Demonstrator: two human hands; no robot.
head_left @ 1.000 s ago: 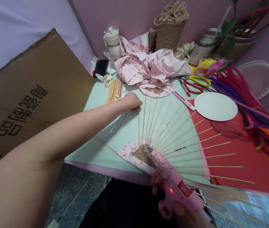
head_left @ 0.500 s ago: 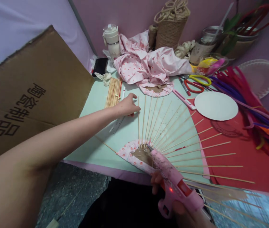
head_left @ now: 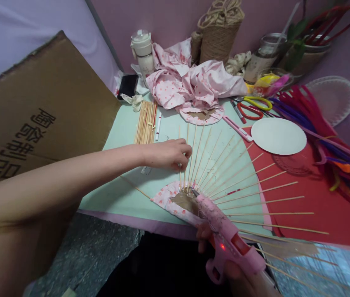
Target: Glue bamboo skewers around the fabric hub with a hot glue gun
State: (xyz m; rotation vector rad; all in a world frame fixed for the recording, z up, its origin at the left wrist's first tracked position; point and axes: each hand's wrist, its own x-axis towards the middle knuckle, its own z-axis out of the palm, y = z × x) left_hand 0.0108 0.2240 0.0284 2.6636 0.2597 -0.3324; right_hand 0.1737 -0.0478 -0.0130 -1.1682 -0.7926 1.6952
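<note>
A pink glue gun [head_left: 224,231] with a lit red light is held in my right hand [head_left: 236,276]; its nozzle rests by the lower ends of the sticks. My left hand [head_left: 175,154] has its fingers curled around one of the leftmost thin bamboo sticks [head_left: 180,180], partly hiding it. Several such sticks [head_left: 273,213] fan out from a cardboard piece [head_left: 183,202] edged in pink flowered fabric [head_left: 165,196]. Clear glue shows near the nozzle. One stick [head_left: 134,183] points left, apart from the others.
Behind my left hand lie a bundle of sticks [head_left: 145,123] and a white marker [head_left: 158,126]. Farther back are crumpled pink fabric [head_left: 175,88], a bottle [head_left: 142,49] and twine [head_left: 218,43]. Scissors [head_left: 250,110], a white oval plate [head_left: 278,137] and pipe cleaners [head_left: 320,140] lie right. A cardboard box [head_left: 54,90] stands left.
My left hand has moved down and slightly right, from reaching with fingers apart to curling them around a leftmost stick. My right hand and the glue gun have stayed in place.
</note>
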